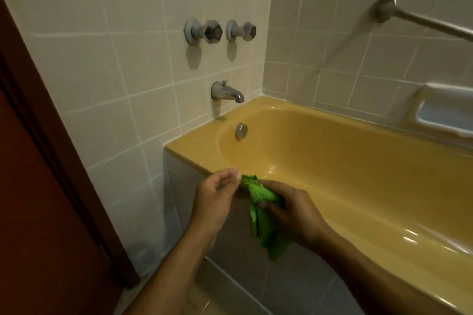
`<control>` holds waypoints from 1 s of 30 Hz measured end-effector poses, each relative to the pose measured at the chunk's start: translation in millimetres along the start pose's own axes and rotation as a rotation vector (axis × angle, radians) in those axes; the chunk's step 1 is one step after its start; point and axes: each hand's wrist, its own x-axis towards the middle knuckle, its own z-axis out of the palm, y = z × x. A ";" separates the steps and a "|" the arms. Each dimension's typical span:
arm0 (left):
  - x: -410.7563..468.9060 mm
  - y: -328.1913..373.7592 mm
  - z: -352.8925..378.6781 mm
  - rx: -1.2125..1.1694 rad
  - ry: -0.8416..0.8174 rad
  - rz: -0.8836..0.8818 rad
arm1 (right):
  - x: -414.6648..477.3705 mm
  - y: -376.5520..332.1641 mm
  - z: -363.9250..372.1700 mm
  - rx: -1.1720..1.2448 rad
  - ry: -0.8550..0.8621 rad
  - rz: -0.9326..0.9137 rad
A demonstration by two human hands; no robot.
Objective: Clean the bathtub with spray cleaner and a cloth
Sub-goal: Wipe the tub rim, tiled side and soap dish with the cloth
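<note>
right hand (294, 212) grips the green cloth (266, 234) in curled fingers (271, 208) by the bathtub (194, 151); left hand (215, 197) seemingly pinches its edge.

Glossy bathtub (332, 161), soft fabric cloth (266, 227)

Cloth (263, 215): bright green, crumpled, ragged and frilled along its top edge. Held bunched just above the tub's near rim. Right hand (294, 215) gripped its middle, fingers curled round it; left hand (217, 197) pinched the top edge. Loose end hung down below both hands, over the tub's front side. Tub (194, 153): mustard yellow, glossy, light glints on the inner wall; broad flat rim at its end, rounded basin
</note>
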 end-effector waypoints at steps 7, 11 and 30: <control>-58.1 173.7 47.6 0.051 -0.001 -0.322 | -34.8 -123.5 -135.8 0.228 0.010 0.136; -83.5 294.0 81.0 -0.088 -0.107 -0.512 | -46.1 -185.8 -227.8 0.265 0.037 0.126; -191.5 486.7 211.1 0.065 0.036 -0.078 | -101.7 -268.9 -442.9 0.503 0.160 0.232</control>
